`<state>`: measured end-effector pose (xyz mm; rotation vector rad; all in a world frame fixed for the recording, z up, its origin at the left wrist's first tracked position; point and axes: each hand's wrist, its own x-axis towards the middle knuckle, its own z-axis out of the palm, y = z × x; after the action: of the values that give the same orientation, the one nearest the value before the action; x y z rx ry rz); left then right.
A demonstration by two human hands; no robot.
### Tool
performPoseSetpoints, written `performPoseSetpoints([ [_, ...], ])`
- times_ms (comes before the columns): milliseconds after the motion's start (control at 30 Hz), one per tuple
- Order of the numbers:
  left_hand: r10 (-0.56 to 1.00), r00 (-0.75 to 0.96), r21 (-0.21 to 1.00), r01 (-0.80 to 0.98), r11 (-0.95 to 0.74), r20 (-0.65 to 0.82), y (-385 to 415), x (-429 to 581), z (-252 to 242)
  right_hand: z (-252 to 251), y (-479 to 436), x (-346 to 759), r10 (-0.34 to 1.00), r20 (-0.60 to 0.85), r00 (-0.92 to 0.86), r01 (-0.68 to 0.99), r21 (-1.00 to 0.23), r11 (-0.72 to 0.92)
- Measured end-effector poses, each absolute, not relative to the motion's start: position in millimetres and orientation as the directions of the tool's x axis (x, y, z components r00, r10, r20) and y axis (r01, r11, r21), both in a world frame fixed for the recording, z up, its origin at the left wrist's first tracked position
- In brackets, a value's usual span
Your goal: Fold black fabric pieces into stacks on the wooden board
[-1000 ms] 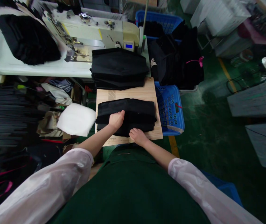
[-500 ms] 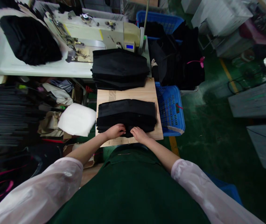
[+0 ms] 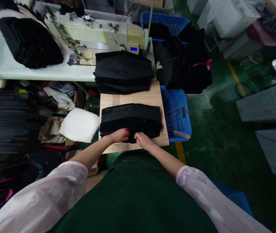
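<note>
A stack of black fabric pieces [image 3: 132, 116] lies on a light wooden board [image 3: 128, 99] in front of my body. At the stack's near edge, left of its middle, my left hand [image 3: 121, 135] is closed on the black fabric. My right hand [image 3: 143, 140] is closed on the same near edge, a short gap to the right. Which layers the fingertips pinch is too dark to tell. Beyond, a second black stack [image 3: 124, 69] rests partly on the board's far end and partly on the sewing table [image 3: 43, 74].
A sewing machine [image 3: 113, 32] stands behind the far stack. To the board's right is a blue basket [image 3: 176, 113], with a pile of black fabric [image 3: 181, 61] beyond it. White cloth [image 3: 79, 125] lies left of the board. Another black pile [image 3: 28, 42] sits on the table at far left.
Both hands stay at the near edge of the stack, their fingers curled in a little more. The stacks look unmoved, and the whole view has shifted very slightly.
</note>
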<state>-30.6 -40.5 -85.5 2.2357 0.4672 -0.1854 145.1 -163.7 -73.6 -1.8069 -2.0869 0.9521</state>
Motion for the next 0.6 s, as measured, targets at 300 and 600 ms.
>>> performPoseSetpoints([
  [300, 0.367, 0.868, 0.648, 0.495, -0.579, -0.335, -43.2, -27.5, -63.0, -68.3, -180.1, 147.6, 0.981, -0.074, -0.180, 0.828, -0.549, 0.111],
  [600, 0.445, 0.820, 0.619, 0.567, -0.543, -0.361, -44.9, -27.6, -57.9, -63.2, -175.4, 142.4, 0.932, -0.095, -0.350, 0.914, -0.252, 0.318],
])
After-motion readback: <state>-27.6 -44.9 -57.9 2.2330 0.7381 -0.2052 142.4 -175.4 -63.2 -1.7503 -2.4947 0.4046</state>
